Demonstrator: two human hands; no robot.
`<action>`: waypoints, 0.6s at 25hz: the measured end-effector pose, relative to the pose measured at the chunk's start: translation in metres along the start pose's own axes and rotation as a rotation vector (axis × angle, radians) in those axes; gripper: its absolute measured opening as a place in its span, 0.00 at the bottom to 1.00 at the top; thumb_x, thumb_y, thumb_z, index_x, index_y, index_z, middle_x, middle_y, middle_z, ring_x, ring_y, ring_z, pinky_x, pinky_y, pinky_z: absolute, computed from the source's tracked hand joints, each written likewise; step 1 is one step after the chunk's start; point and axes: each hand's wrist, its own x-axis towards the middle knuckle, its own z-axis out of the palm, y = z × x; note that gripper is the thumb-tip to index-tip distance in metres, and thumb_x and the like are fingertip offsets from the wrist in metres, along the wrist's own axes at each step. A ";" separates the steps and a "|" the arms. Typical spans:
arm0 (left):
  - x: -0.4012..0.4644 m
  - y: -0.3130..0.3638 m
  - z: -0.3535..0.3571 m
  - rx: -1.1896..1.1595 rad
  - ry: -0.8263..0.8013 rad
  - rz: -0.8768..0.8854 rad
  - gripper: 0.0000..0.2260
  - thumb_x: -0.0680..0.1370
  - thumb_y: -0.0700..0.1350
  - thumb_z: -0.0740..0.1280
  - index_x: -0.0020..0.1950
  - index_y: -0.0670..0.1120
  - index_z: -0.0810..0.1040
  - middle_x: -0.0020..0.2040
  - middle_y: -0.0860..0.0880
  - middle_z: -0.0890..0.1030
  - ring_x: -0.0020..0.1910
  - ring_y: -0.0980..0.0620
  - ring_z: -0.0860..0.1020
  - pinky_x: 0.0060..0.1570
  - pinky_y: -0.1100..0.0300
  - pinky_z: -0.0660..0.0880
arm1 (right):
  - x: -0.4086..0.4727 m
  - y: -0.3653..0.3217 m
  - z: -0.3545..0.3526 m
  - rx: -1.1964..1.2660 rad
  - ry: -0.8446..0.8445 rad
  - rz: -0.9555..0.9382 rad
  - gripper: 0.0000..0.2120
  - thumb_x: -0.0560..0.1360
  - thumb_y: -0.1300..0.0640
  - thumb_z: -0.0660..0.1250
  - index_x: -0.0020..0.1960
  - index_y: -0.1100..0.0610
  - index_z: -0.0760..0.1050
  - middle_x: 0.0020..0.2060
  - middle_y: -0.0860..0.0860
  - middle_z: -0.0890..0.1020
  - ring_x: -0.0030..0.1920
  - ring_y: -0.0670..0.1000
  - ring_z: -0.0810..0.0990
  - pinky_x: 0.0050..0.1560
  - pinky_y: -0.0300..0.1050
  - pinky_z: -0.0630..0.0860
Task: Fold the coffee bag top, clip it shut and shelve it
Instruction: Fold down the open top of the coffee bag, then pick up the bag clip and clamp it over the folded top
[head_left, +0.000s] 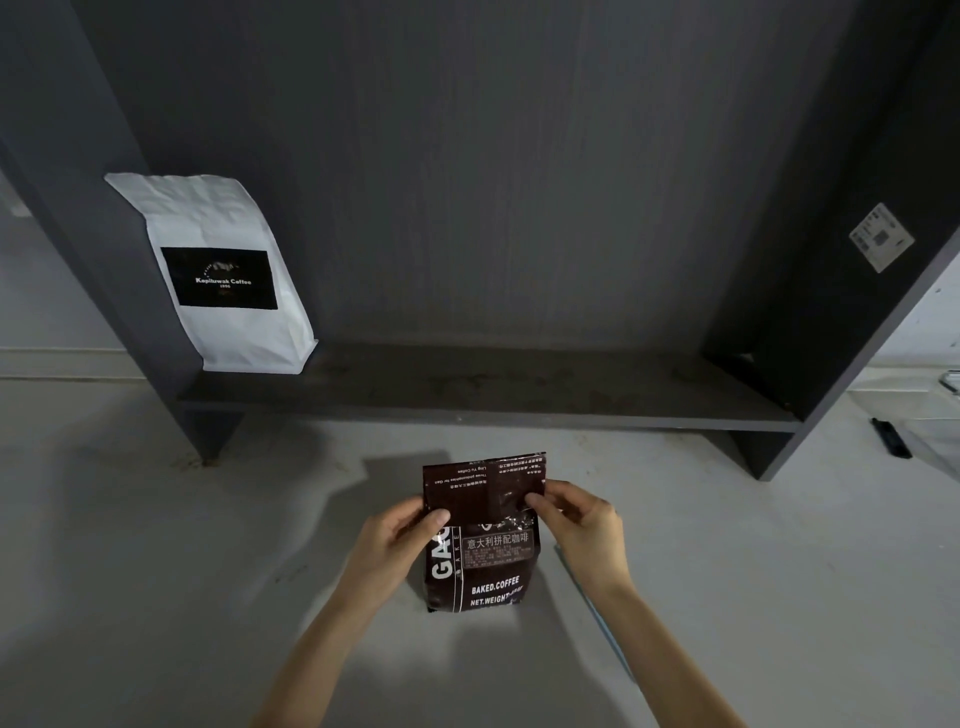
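Observation:
A dark brown coffee bag (483, 561) with white lettering stands upright on the pale floor, in front of the shelf. Its top part is bent forward over the front, showing the printed back side. My left hand (395, 540) pinches the bag's left edge at the fold, thumb on the front. My right hand (582, 525) pinches the right edge of the folded top. The dark grey shelf (493, 400) runs low across the view behind the bag. No clip is visible near the hands.
A white coffee bag (228, 275) with a black label stands at the shelf's left end, leaning against the side panel. A small black object (891, 437) lies on the floor at the right. A white sticker (881, 237) is on the right side panel.

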 end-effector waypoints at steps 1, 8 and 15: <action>0.001 0.000 -0.001 0.027 0.006 0.014 0.09 0.74 0.40 0.66 0.43 0.54 0.80 0.37 0.64 0.84 0.41 0.67 0.80 0.41 0.76 0.73 | 0.001 -0.001 -0.001 -0.007 -0.016 -0.002 0.09 0.69 0.63 0.69 0.39 0.49 0.80 0.33 0.45 0.82 0.29 0.37 0.76 0.31 0.27 0.70; 0.001 0.002 0.001 0.089 0.074 0.020 0.09 0.75 0.40 0.63 0.41 0.54 0.78 0.32 0.70 0.81 0.37 0.71 0.78 0.38 0.79 0.72 | -0.012 0.038 -0.025 -0.250 0.015 0.117 0.08 0.73 0.58 0.65 0.51 0.57 0.78 0.49 0.54 0.81 0.44 0.47 0.79 0.42 0.30 0.71; 0.009 -0.004 0.003 0.043 0.139 -0.038 0.07 0.74 0.42 0.64 0.51 0.43 0.79 0.38 0.62 0.81 0.37 0.72 0.78 0.38 0.80 0.72 | -0.030 0.074 -0.038 -0.657 -0.028 0.372 0.18 0.69 0.51 0.68 0.57 0.54 0.72 0.55 0.57 0.76 0.58 0.59 0.72 0.59 0.50 0.68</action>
